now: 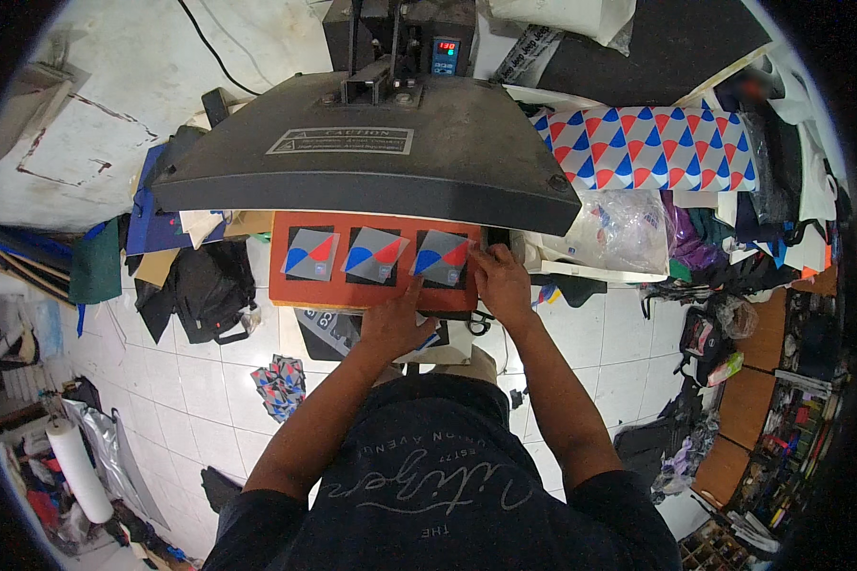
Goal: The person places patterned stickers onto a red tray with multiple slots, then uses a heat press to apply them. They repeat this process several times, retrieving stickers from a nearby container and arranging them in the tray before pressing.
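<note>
On the red pad (324, 297), the rightmost printed sheet (443, 257) lay between left hand (395, 324) (lower-left corner) and right hand (502, 280) (right edge); each grip's closure was indiscernible.

Red-orange press pad (314, 294) carries three dark squares (459, 277) in a row, each topped by a grey-blue-red piece (376, 255). White tiled floor (190, 381) bears a patterned pile (279, 386).

Press cover (381, 167): matt metal. Patterned sheets (375, 255): smooth, satiny. Red-brown pad (314, 294): matt. Clear bag (628, 231): crinkled, glossy plastic.
</note>
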